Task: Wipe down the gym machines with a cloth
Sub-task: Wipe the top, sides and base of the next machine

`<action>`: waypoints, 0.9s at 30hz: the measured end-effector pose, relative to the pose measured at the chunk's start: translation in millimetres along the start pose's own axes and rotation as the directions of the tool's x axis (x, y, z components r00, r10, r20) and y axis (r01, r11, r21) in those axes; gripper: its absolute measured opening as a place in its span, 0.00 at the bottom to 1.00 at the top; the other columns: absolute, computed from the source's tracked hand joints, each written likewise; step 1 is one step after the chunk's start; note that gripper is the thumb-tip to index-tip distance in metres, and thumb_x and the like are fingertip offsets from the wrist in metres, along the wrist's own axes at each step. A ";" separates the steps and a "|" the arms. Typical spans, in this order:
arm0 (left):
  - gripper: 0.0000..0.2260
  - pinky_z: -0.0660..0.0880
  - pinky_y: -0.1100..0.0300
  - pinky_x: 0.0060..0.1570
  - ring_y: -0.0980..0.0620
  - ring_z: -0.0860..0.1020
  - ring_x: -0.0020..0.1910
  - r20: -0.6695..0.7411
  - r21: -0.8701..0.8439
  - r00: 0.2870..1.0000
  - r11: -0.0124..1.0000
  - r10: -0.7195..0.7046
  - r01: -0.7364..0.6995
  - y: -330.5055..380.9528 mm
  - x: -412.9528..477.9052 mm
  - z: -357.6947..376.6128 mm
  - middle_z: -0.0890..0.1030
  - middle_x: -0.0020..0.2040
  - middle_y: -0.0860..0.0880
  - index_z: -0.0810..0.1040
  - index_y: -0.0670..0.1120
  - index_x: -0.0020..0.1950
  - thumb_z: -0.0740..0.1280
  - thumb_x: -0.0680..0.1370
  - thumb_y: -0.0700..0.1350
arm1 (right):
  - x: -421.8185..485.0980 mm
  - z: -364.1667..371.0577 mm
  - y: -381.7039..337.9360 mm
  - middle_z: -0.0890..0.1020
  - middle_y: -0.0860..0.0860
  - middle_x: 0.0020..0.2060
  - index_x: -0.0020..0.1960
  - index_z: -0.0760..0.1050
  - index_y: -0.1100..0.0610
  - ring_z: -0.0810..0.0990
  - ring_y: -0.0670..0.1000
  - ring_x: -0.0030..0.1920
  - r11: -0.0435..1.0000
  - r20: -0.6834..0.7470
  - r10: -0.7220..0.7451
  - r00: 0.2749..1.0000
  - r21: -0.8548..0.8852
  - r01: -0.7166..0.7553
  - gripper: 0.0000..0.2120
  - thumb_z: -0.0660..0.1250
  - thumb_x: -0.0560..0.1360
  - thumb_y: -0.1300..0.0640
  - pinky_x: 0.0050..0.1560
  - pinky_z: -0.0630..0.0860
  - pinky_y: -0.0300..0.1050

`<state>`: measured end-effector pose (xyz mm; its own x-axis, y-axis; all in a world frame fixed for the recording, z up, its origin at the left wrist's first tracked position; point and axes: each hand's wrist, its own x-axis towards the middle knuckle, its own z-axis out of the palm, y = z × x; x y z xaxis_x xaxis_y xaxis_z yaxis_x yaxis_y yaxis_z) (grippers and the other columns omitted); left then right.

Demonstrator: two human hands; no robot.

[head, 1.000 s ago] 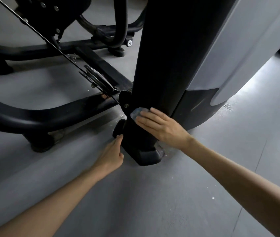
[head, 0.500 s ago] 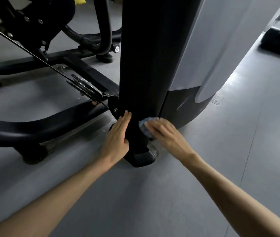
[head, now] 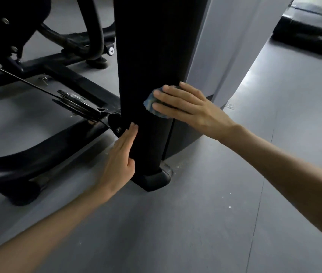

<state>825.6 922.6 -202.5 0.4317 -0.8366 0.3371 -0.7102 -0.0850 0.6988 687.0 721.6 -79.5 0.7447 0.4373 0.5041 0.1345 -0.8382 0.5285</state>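
Observation:
A tall black machine column [head: 148, 56] rises from a rounded black foot [head: 154, 181] on the grey floor. My right hand [head: 187, 107] presses a small blue-grey cloth [head: 149, 104] flat against the column's right side, fingers straight and spread; most of the cloth is hidden under the fingers. Lower down, my left hand [head: 119, 156] rests flat with straight fingers against the column's left side, just beside a bolted bracket [head: 115, 125].
A curved black frame tube [head: 38, 160] and its foot lie at the left, with a cable and pulley [head: 73, 103] above. A grey shroud [head: 232, 46] stands behind the column. Another black machine base [head: 307, 34] sits at the far right. Crumbs dot the grey floor [head: 215, 223].
My right hand has slid the cloth upward along the column. My left hand rose from near the foot and laid itself flat on the column's left side.

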 end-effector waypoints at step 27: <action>0.37 0.48 0.63 0.73 0.53 0.51 0.79 0.000 0.282 0.778 0.747 -0.628 0.602 97.2 26.4 5.6 0.53 0.80 0.51 0.52 0.50 0.80 0.58 0.76 0.25 | -38.1 71.4 29.1 0.64 0.55 0.75 0.77 0.60 0.59 0.61 0.54 0.76 0.871 -0.122 -0.477 0.870 -0.200 0.449 0.25 0.55 0.80 0.65 0.77 0.48 0.51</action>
<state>764.8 889.1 -129.2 0.7818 -0.5980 -0.1768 -0.4270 -0.7200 0.5471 709.2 657.2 -132.1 0.5039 0.8204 0.2701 0.3207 -0.4681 0.8234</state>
